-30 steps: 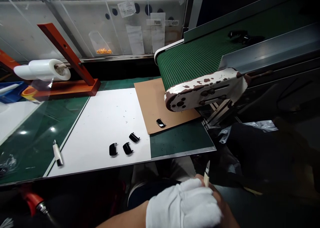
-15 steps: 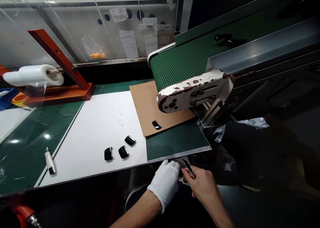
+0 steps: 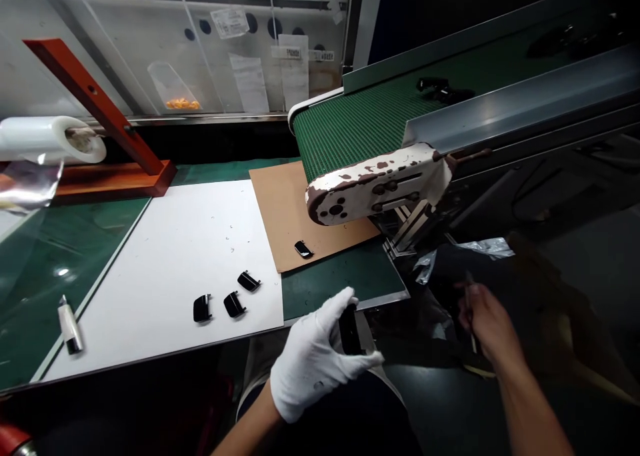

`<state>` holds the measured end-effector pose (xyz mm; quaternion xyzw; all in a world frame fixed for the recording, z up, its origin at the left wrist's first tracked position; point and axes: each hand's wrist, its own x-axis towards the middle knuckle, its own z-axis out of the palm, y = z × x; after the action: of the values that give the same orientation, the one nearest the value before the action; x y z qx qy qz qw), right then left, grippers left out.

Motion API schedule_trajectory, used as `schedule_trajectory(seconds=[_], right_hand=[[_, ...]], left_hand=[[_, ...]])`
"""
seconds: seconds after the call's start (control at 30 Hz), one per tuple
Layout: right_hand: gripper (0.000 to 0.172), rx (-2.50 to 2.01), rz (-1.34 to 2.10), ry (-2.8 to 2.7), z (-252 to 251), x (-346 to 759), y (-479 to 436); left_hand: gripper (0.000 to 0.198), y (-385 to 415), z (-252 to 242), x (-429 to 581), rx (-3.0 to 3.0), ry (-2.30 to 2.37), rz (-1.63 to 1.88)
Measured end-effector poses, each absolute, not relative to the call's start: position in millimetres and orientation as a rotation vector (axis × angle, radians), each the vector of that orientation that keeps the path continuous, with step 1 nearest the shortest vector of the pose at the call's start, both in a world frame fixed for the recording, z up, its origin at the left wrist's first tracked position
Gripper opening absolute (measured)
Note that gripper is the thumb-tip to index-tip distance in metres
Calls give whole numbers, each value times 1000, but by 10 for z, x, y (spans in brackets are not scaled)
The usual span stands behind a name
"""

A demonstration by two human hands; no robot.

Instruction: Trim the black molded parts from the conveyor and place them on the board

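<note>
Green bench (image 3: 345,279), conveyor (image 3: 360,126), loose black clips (image 3: 234,304)

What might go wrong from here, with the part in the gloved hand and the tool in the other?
The left hand pinches the black part with its fingers past the table edge; a slip could drop it into the dark gap below.
The bare right hand grips a thin tool, perhaps a blade; brought back to the part, it could cut either hand.
More parts on the conveyor belt may fall onto the piece on the cardboard.
</note>
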<state>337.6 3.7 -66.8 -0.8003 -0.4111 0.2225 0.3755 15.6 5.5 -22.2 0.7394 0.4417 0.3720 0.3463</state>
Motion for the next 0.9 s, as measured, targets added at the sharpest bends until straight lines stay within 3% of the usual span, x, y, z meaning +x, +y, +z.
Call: schedule_trajectory(seconds=[0.17, 0.33, 0.47, 0.63, 0.9], right_hand=[[38, -1689, 1108, -1492, -335, 2760, -31], [47, -1349, 1448, -1646, 165, 2254, -116], [69, -1397, 1116, -2090, 406, 1983, -133], [65, -1489, 800, -2294, 448, 1875, -82], [73, -1444, 755, -2383, 453, 1882, -64]], left_hand=[[83, 21, -104, 158, 1802, 1172, 987], [81, -30, -22, 149, 1664, 1097, 983], [82, -73, 8, 148, 1605, 1095, 994], [86, -97, 87, 166, 1624, 1133, 978], [84, -94, 151, 152, 1707, 1121, 960]])
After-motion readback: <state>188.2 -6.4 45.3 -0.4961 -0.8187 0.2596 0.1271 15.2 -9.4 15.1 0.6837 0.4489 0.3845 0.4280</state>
